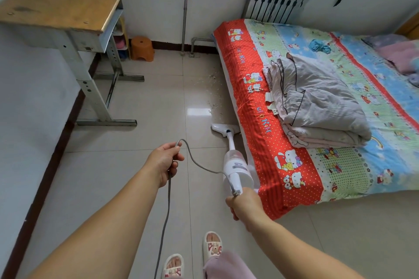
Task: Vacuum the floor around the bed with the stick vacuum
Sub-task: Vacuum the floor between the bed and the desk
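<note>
My right hand (243,203) grips the handle of the white stick vacuum (235,165), which slopes down and away along the left side of the bed (260,106). Its floor head (224,128) rests on the tiles against the mattress edge. My left hand (164,162) holds a loop of the grey power cord (166,217) out to the left of the vacuum; the cord runs from the handle through my fingers and down to the floor. Scattered crumbs and debris (212,90) lie on the tiles beyond the floor head, beside the bed.
A wooden-topped metal desk (61,4) stands at the left, with its feet on the floor. An orange stool (142,48) sits by the far wall next to pipes. A radiator (276,1) is behind the bed. Folded grey bedding (317,106) lies on the mattress. My slippered feet (212,246) are below.
</note>
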